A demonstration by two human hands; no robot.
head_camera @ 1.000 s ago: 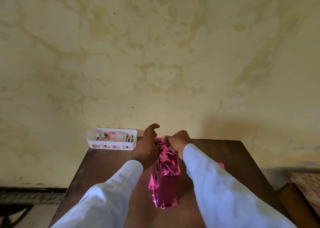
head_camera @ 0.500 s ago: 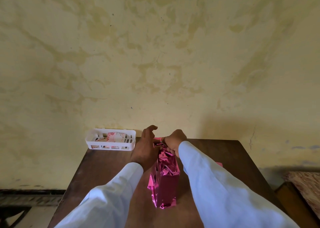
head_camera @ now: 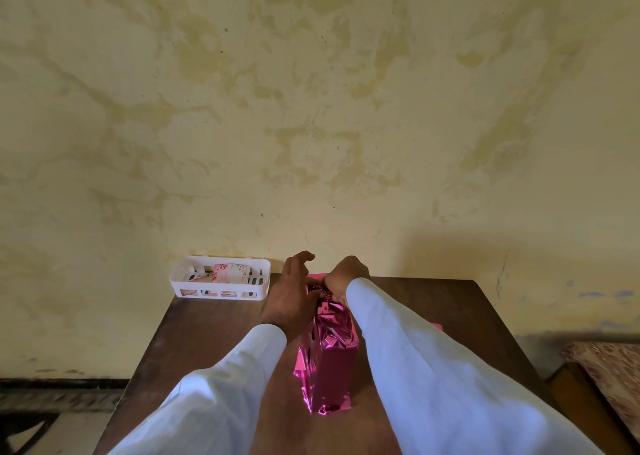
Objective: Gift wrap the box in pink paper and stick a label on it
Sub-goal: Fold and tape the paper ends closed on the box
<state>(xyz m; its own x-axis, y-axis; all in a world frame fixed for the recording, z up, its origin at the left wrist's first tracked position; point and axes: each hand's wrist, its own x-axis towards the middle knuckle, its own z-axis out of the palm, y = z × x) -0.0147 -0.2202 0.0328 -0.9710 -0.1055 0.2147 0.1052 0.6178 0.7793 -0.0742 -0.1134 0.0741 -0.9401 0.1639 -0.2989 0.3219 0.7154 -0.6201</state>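
Note:
A box wrapped in shiny pink paper (head_camera: 329, 364) lies lengthwise on the dark wooden table (head_camera: 214, 337), its near end folded shut. At the far end, my left hand (head_camera: 291, 299) presses against the crumpled paper with its index finger raised. My right hand (head_camera: 343, 276) pinches the paper folds at that same far end. Both hands hide the far end of the box. A white basket (head_camera: 221, 281) at the back left of the table holds floral cards or labels (head_camera: 230, 273).
The table stands against a stained yellow wall (head_camera: 311, 125). A strip of pink paper (head_camera: 437, 326) peeks out beyond my right sleeve. A patterned seat (head_camera: 609, 371) sits low at the right. Floor shows at the lower left.
Both hands have stayed at the far end of the box, shifting slightly as they work the paper folds. The box has not moved.

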